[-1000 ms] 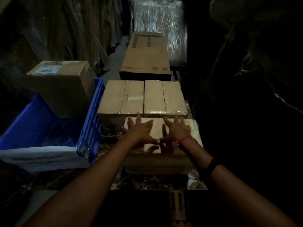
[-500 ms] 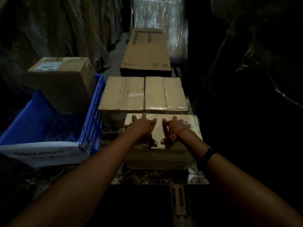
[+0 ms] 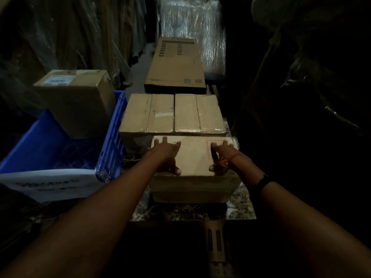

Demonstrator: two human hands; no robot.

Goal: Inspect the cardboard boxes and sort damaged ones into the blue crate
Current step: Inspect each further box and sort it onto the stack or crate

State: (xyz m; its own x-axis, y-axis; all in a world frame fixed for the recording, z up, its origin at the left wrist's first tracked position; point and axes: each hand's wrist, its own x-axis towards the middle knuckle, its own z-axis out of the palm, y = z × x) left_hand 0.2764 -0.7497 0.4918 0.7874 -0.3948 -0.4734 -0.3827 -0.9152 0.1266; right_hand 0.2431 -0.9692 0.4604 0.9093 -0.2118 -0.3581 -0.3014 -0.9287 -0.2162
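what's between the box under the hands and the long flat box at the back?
Two taped boxes side by side, left box and right box, sit between the near box and the long box. Head view shows it.

Atop nearest box [image 3: 193, 157]: left hand [image 3: 168, 155], right hand [image 3: 220, 157], spread.
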